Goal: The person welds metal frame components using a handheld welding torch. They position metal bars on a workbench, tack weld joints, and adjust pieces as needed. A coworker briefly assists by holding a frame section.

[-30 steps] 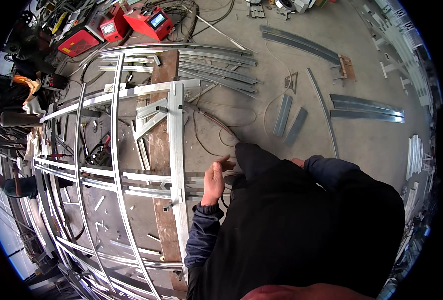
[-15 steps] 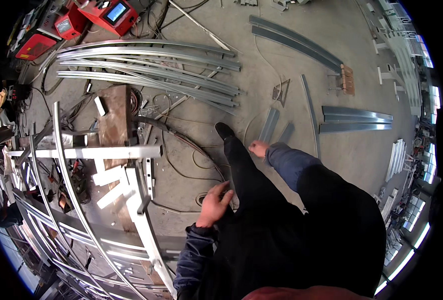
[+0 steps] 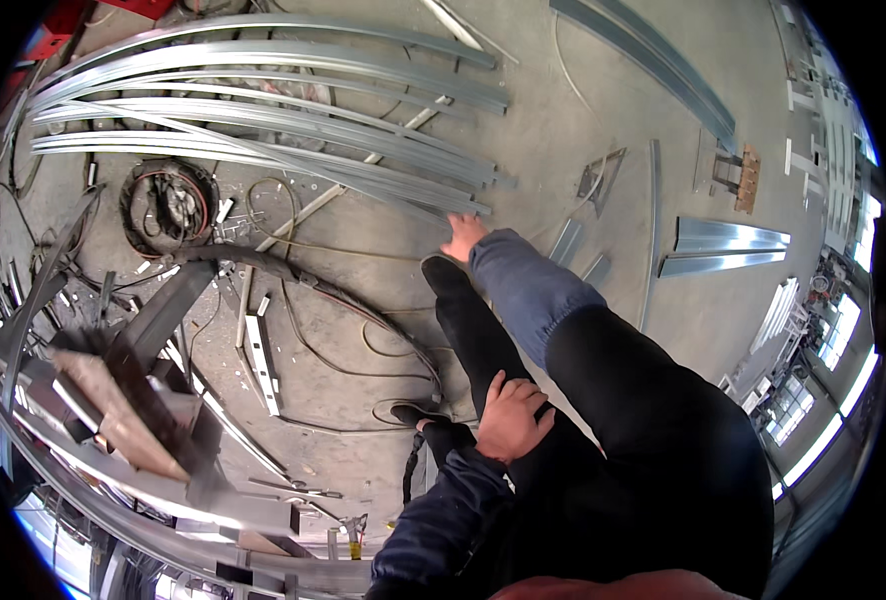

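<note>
My left hand (image 3: 515, 420) lies on my dark trouser leg, fingers apart, with nothing visible in it. My right hand (image 3: 464, 238) is stretched forward, past my shoe (image 3: 446, 277), and its fingers are loosely spread. Just beyond its fingertips are the right-hand ends of a bundle of long, shiny metal profiles (image 3: 293, 120) lying on the floor. Whether the fingers touch the nearest profile cannot be made out.
A coiled dark hose (image 3: 170, 207) and loose cables (image 3: 308, 272) lie on the floor to the left. A workbench with metal pieces (image 3: 123, 415) stands at lower left, partly blurred. More grey profiles (image 3: 731, 240) lie at right, near a small brown block (image 3: 748, 178).
My right hand has moved forward and left toward the profile bundle. My left hand has moved right onto my leg. The view has shifted, bringing the profiles closer.
</note>
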Tool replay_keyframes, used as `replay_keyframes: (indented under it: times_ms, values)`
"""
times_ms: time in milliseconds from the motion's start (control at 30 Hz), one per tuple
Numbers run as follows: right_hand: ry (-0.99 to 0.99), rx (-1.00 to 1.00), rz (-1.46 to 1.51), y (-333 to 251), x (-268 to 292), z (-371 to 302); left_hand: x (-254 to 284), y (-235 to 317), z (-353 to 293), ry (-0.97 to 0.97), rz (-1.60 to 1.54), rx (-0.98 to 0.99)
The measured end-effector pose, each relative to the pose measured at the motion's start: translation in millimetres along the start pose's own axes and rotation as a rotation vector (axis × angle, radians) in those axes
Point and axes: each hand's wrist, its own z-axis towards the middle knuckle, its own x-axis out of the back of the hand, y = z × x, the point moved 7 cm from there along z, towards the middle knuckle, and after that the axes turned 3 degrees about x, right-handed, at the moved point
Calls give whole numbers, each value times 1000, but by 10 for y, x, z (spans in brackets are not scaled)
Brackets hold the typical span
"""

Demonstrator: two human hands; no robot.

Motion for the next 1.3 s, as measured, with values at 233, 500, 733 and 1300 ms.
replay_keyframes:
  times_ms: [233, 500, 733, 1300]
  values:
    - [22, -389, -48, 430, -289, 616, 123, -107, 142, -40, 32, 20]
    - [299, -137, -87, 611, -517, 698, -38, -199, 148, -82, 20, -24]
    - [309, 18, -79, 606, -550, 803, -114, -182, 103, -77, 12, -46]
    - [11, 324, 113, -41, 444, -67, -210, -3, 113, -26, -60, -10]
